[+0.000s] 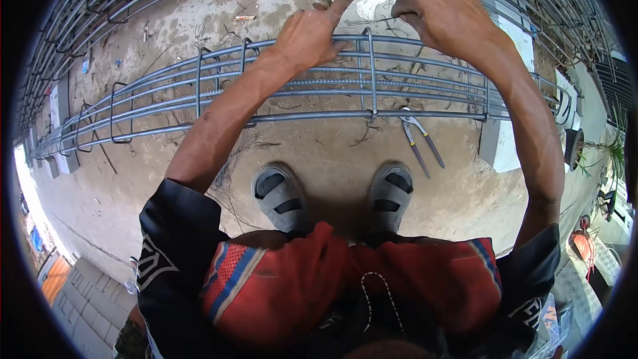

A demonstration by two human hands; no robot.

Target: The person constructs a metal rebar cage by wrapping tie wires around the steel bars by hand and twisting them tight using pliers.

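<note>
Across the view lies a long rebar cage point(299, 118), its lengthwise bars joined by square stirrups. My left hand point(309, 36) reaches over the cage's far top bar, thumb and index finger spread apart, left of a stirrup point(372, 80). Beyond that bar, my right hand point(448, 16) is closed, fingertips pinching a thin tie wire point(372, 22) that runs left toward my left hand. Part of the right fingers is hidden behind the hand. Pliers point(415, 136) with dark, yellow-marked handles lie on the ground, jaws by the cage's near bar.
More rebar cages point(80, 40) stand at the far left and upper right. Pale blocks point(508, 143) support the cage near its ends. Wire scraps and a white patch point(379, 1) mark the concrete floor point(332, 146). My sandalled feet point(282, 189) stand close to the cage.
</note>
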